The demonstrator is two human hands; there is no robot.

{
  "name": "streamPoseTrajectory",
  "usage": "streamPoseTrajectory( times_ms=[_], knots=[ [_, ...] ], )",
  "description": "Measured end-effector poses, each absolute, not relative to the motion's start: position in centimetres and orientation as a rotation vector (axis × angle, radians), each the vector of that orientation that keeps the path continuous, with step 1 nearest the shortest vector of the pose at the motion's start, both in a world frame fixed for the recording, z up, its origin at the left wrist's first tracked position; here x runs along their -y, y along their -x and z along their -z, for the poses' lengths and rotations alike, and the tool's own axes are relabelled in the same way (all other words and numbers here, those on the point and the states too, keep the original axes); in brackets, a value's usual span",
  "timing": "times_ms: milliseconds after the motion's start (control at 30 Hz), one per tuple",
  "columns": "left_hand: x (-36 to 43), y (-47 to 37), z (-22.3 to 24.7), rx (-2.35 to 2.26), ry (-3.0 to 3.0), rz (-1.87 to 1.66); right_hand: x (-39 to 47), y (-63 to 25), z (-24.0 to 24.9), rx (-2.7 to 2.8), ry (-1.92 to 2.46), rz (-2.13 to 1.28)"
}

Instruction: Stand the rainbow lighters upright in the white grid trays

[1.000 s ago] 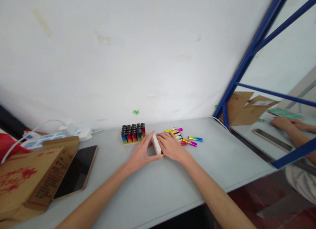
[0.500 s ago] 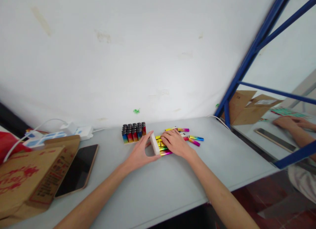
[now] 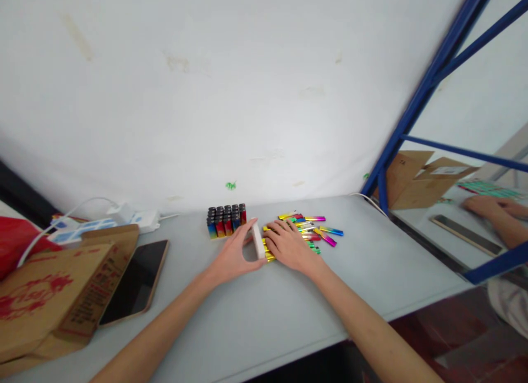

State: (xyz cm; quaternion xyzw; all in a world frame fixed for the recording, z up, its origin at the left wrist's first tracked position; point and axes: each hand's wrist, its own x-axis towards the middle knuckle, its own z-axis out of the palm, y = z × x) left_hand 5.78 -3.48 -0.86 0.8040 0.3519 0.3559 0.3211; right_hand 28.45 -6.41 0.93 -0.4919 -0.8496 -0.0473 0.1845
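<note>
The white tray point(image 3: 258, 241) is held on edge by the left hand point(image 3: 233, 256), thumb and fingers wide apart. Right of it, shiny lighters point(image 3: 307, 228) are partly covered by the right hand point(image 3: 291, 245), its hold untellable; by uneven pressure they could be skewed.

Probably a small workshop, though a plain room put to work is possible; lighters point(image 3: 223, 228) stand in rows on a long grey table point(image 3: 371, 278) against a scuffed white wall point(image 3: 264, 108); a power strip point(image 3: 146, 222) and a printed carton point(image 3: 45, 300) sit at the left; past a blue frame point(image 3: 416, 114), another person's hands point(image 3: 484, 205) rest at a second surface point(image 3: 418, 220), near an open box point(image 3: 416, 182); the floor point(image 3: 466, 330) is dark red.
</note>
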Motion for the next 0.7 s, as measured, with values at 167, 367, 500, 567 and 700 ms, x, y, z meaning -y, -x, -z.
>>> streamPoseTrajectory(
  times_ms=[167, 367, 500, 567, 700],
  knots=[
    [3.1, -4.8, 0.6, -0.954, -2.228, -0.908, 6.3, -28.7, -1.0, 2.387, 1.399, 0.088],
    [3.6, -4.7, -0.3, -0.946, -2.414, -0.915, 5.2, -30.3, -1.4, 2.193, 1.420, 0.002],
    [4.3, -5.3, -1.5, -0.901, -2.420, -1.044, 3.6, -33.2, -1.1, 2.033, 1.526, 0.018],
    [4.2, -6.0, -2.1, -0.881, -2.336, -1.077, 2.9, -34.3, -0.8, 2.000, 1.607, 0.004],
    [2.2, -8.5, -2.3, -0.846, -2.028, -1.106, 2.2, -34.7, -0.6, 2.089, 1.746, -0.115]
  ],
)
